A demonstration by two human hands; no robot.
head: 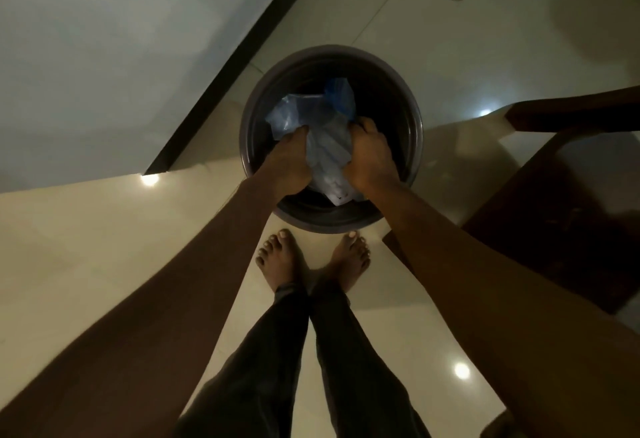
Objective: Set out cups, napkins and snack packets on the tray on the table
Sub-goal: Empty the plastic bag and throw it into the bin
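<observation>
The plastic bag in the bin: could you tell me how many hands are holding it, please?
2. The left hand grips the bag on the left, the right hand on the right, inside the bin.

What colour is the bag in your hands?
The bag is pale translucent blue, darker at its far end; head view.

Crumpled bluish plastic bag (323,148) (transl.) over bin (246,126).

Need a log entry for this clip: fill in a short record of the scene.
place: tiled floor, next to wooden furniture
container: round dark bin standing on the floor
contents: crumpled bluish plastic bag
left hand: grips the bag inside the bin
right hand: grips the bag inside the bin
task items: none in view
</observation>
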